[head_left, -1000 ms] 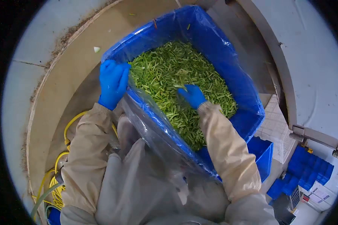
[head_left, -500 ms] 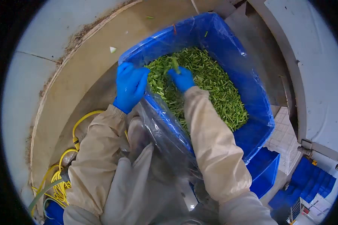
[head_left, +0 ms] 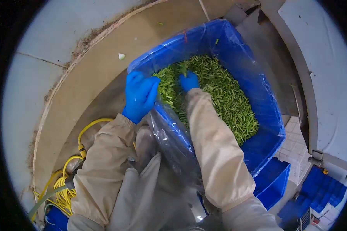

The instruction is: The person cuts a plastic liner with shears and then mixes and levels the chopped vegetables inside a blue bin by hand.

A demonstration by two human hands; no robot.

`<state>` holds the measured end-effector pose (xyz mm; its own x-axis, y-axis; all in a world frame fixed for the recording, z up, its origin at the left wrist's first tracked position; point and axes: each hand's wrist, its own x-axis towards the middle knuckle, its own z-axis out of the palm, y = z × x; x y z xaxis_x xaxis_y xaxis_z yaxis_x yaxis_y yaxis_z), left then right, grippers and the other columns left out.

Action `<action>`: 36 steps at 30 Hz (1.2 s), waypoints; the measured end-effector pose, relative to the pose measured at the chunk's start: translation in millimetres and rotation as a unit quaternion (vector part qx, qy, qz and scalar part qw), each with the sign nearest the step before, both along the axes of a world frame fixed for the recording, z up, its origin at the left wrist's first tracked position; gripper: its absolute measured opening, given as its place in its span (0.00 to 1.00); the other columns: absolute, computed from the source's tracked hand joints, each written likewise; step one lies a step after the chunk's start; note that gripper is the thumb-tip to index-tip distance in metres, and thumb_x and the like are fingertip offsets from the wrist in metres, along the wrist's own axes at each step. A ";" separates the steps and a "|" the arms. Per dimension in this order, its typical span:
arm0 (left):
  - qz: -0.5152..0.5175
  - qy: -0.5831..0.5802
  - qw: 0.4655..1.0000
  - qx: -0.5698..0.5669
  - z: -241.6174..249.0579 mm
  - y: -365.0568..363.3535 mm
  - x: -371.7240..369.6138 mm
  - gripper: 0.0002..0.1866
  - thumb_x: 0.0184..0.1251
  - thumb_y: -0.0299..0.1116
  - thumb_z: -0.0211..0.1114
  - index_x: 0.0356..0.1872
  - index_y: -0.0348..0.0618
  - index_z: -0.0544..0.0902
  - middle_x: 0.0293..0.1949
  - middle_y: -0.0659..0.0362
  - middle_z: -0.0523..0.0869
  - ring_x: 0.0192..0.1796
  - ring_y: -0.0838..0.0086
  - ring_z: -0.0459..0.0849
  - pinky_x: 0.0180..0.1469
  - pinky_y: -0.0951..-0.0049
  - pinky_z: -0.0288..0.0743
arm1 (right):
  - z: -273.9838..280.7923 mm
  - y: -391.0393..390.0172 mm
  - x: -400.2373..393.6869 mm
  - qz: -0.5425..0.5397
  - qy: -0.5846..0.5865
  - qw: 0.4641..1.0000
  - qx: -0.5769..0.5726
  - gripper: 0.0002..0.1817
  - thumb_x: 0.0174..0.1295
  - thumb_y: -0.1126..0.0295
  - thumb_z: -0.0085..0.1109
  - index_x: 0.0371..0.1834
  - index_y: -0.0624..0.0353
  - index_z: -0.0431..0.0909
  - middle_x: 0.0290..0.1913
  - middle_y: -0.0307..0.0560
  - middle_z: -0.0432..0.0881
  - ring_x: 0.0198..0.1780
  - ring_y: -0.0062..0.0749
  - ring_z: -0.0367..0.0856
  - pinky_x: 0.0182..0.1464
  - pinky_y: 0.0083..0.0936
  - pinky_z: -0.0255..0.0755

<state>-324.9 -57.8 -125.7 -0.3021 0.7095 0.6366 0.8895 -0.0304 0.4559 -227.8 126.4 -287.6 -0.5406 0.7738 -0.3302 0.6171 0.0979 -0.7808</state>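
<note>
A blue bin (head_left: 272,115) lined with clear plastic (head_left: 169,134) holds a heap of short-cut green stalks (head_left: 229,98). Inside it, my gloved right hand (head_left: 189,81) is low over the far left part of the heap, with its fingers closed on some green pieces (head_left: 184,71). My gloved left hand (head_left: 140,98) is beside the bin's left rim, fingers curled and the thumb toward the bin. Whatever may be between those fingers is hidden.
A smaller blue bin (head_left: 273,179) stands by the near right corner. Stacked blue crates (head_left: 316,188) lie farther right. A coiled yellow cable (head_left: 65,198) is on the floor at left. A curved beige wall (head_left: 85,73) runs along the left, with a white scrap (head_left: 121,56) on it.
The view has shifted slightly, so the bin appears a little lower and farther right. My right hand has lowered toward the stalks. My left hand keeps its curled pose near the rim.
</note>
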 end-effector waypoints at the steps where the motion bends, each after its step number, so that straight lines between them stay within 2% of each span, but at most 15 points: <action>1: -0.009 0.012 1.000 0.004 -1.5 -0.5 0.0 0.06 0.50 0.25 0.60 0.31 0.41 0.79 0.23 0.57 0.77 0.29 0.63 0.72 0.42 0.64 0.63 | 0.7 2.0 7.9 0.002 -0.004 1.000 0.001 0.20 0.51 0.57 0.56 0.40 0.62 0.77 0.41 0.61 0.78 0.44 0.56 0.75 0.46 0.42 0.69; 5: 0.024 -0.003 1.000 -0.007 1.3 0.0 3.9 0.06 0.49 0.25 0.60 0.31 0.41 0.79 0.23 0.57 0.77 0.28 0.63 0.72 0.41 0.64 0.63 | 18.2 -6.7 23.0 -0.005 0.070 0.997 -0.037 0.23 0.50 0.54 0.59 0.43 0.60 0.76 0.44 0.60 0.77 0.46 0.55 0.74 0.47 0.43 0.68; 7: 0.010 -0.009 1.000 -0.012 6.0 -0.3 3.8 0.06 0.49 0.26 0.60 0.30 0.42 0.79 0.22 0.57 0.76 0.28 0.63 0.71 0.41 0.64 0.63 | 36.8 -22.3 13.4 0.098 -0.124 0.982 0.104 0.24 0.50 0.54 0.58 0.45 0.60 0.75 0.44 0.60 0.77 0.46 0.55 0.74 0.48 0.42 0.68; 8: 0.011 -0.007 1.000 -0.014 5.3 -1.0 2.7 0.06 0.49 0.26 0.60 0.30 0.42 0.79 0.22 0.57 0.76 0.28 0.63 0.71 0.41 0.64 0.63 | 51.2 -27.9 10.5 0.137 -0.202 0.967 0.071 0.26 0.50 0.52 0.59 0.47 0.59 0.74 0.46 0.60 0.76 0.47 0.55 0.74 0.50 0.41 0.68; 12: 0.007 -0.013 1.000 -0.006 -0.5 0.3 1.2 0.06 0.49 0.26 0.59 0.30 0.42 0.79 0.22 0.57 0.75 0.29 0.64 0.71 0.41 0.65 0.62 | 49.1 -18.6 21.9 0.111 -0.106 0.985 0.084 0.28 0.51 0.50 0.58 0.47 0.60 0.74 0.46 0.61 0.76 0.47 0.53 0.74 0.50 0.40 0.68; 15: 0.011 -0.013 1.000 -0.009 2.5 -0.3 5.0 0.06 0.49 0.25 0.59 0.30 0.42 0.79 0.22 0.57 0.75 0.29 0.64 0.71 0.42 0.65 0.62 | 54.1 -1.7 56.1 0.108 0.006 0.994 -0.016 0.28 0.52 0.49 0.57 0.47 0.62 0.74 0.45 0.63 0.76 0.47 0.53 0.75 0.50 0.39 0.68; 17: 0.009 -0.006 1.000 -0.008 3.9 -0.4 4.9 0.06 0.49 0.25 0.59 0.30 0.43 0.79 0.22 0.57 0.75 0.30 0.64 0.71 0.43 0.65 0.62 | 36.4 6.9 75.5 0.131 -0.019 0.984 0.121 0.28 0.53 0.49 0.55 0.45 0.65 0.75 0.43 0.65 0.76 0.45 0.52 0.76 0.49 0.39 0.69; 18: 0.014 -0.016 1.000 -0.018 1.9 -1.2 4.3 0.06 0.49 0.25 0.59 0.30 0.43 0.79 0.22 0.57 0.75 0.30 0.64 0.71 0.43 0.65 0.61 | 71.3 4.0 79.3 0.158 -0.101 0.978 0.096 0.27 0.54 0.50 0.54 0.45 0.64 0.75 0.42 0.63 0.77 0.45 0.53 0.76 0.48 0.39 0.69; 22: 0.015 -0.020 1.000 -0.010 2.8 0.3 4.9 0.06 0.49 0.25 0.59 0.30 0.43 0.79 0.22 0.57 0.74 0.31 0.63 0.70 0.43 0.65 0.61 | 72.4 -12.1 89.4 0.134 -0.112 0.976 0.132 0.20 0.54 0.56 0.53 0.47 0.55 0.76 0.43 0.58 0.78 0.45 0.53 0.76 0.48 0.42 0.69; 25: 0.013 -0.011 1.000 -0.003 0.8 0.5 5.4 0.05 0.50 0.25 0.59 0.30 0.43 0.79 0.21 0.57 0.73 0.31 0.63 0.70 0.43 0.65 0.61 | 69.5 -42.8 83.8 0.169 -0.105 0.971 0.134 0.24 0.52 0.57 0.55 0.50 0.60 0.72 0.44 0.61 0.77 0.46 0.52 0.76 0.48 0.38 0.69; 26: 0.010 -0.011 1.000 -0.003 0.3 0.5 5.7 0.05 0.50 0.25 0.59 0.30 0.43 0.79 0.21 0.57 0.73 0.31 0.63 0.70 0.43 0.65 0.61 | 98.2 -53.8 73.0 0.210 -0.200 0.954 0.076 0.21 0.50 0.61 0.55 0.47 0.59 0.74 0.42 0.60 0.78 0.45 0.53 0.76 0.47 0.40 0.70; 30: 0.017 -0.020 0.999 -0.019 2.4 -0.4 5.6 0.05 0.51 0.25 0.59 0.31 0.43 0.79 0.21 0.57 0.71 0.31 0.63 0.70 0.42 0.65 0.61 | 68.9 -65.8 71.1 0.271 -0.266 0.920 0.102 0.21 0.50 0.60 0.54 0.46 0.60 0.74 0.41 0.60 0.78 0.43 0.53 0.76 0.46 0.40 0.70; 32: 0.017 -0.023 0.999 -0.020 2.4 0.7 6.0 0.05 0.52 0.25 0.59 0.31 0.43 0.79 0.21 0.57 0.71 0.31 0.63 0.70 0.42 0.65 0.61 | 61.8 -63.1 78.4 0.203 -0.086 0.969 0.107 0.22 0.50 0.60 0.53 0.47 0.61 0.74 0.40 0.60 0.78 0.42 0.54 0.77 0.44 0.41 0.70; 35: 0.022 -0.003 1.000 -0.004 -0.6 0.5 5.5 0.05 0.52 0.25 0.59 0.30 0.43 0.79 0.21 0.57 0.71 0.30 0.63 0.70 0.42 0.65 0.61 | 59.9 -44.9 88.6 0.134 -0.008 0.991 -0.012 0.22 0.50 0.60 0.53 0.46 0.63 0.74 0.39 0.62 0.78 0.42 0.52 0.77 0.44 0.40 0.71; 36: 0.023 0.000 1.000 -0.002 -2.2 0.4 5.4 0.05 0.52 0.25 0.59 0.30 0.43 0.79 0.21 0.57 0.71 0.30 0.63 0.70 0.42 0.65 0.61 | 67.6 -45.4 98.7 0.167 -0.073 0.982 0.050 0.20 0.51 0.62 0.53 0.44 0.65 0.74 0.35 0.60 0.79 0.38 0.48 0.79 0.42 0.38 0.71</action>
